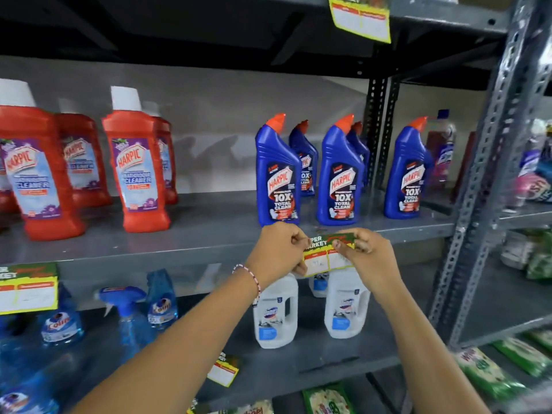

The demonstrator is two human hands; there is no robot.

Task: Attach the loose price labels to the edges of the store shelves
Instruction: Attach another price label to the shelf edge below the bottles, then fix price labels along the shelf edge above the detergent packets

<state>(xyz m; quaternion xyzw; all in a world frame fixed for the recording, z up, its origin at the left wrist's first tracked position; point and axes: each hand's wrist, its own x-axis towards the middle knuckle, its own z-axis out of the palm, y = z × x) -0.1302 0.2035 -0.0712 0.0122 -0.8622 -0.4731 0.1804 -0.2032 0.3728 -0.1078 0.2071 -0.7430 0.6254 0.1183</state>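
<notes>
Both forearms reach up from the bottom edge, the left wrist wearing a beaded bracelet [249,277]. At their ends, the left hand [276,249] pinches the left edge of a price label [321,255] with curled fingers, and the right hand [369,252] pinches its upper right corner between thumb and fingertips. That label, green on top with white boxes below, sits against the front edge of the grey middle shelf [179,258], partly hanging under it. Just behind it on this shelf stand five blue Harpic toilet cleaner bottles [339,174] with orange caps, three in front and two behind. Farther left are four red Harpic bathroom cleaner bottles [139,171] with white caps in full view, and the edge of another at the frame's left. Below the hands, two white jugs [276,312] stand on the lower shelf, with blue Colin spray bottles [161,297] to their left; their number is unclear through blur. Three more labels are fixed in place: one on the middle shelf edge at far left [28,288], one on the top shelf edge [360,16], and one on the lower shelf edge [224,370].
</notes>
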